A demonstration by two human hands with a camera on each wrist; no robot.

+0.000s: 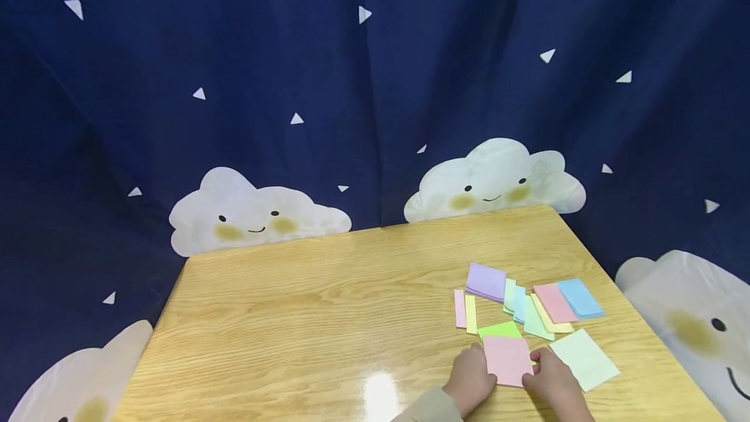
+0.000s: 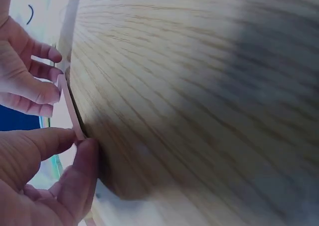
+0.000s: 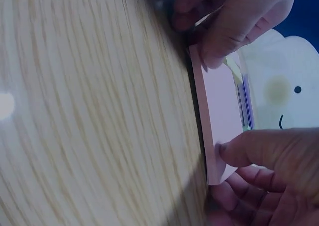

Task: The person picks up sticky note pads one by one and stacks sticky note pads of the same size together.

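Note:
A square pink sticky-note pad (image 1: 508,361) is held between both hands near the table's front right. My left hand (image 1: 471,379) pinches its left side, thumb on top, and my right hand (image 1: 553,383) pinches the right side. In the right wrist view the pad's thick pink edge (image 3: 203,121) faces the camera, slightly off the wood. The left wrist view shows the left thumb and finger pinching one corner. Just behind the pink pad, a bright green pad (image 1: 499,329) is partly covered. A pale mint square pad (image 1: 584,359) lies beside the right hand.
Farther back on the wooden table (image 1: 305,318) lie a purple pad (image 1: 486,281), a rose pad (image 1: 555,303), a blue pad (image 1: 580,297) and several narrow pastel strips, including a pink strip (image 1: 459,309) and a yellow strip (image 1: 471,314). A navy curtain (image 1: 328,70) hangs behind.

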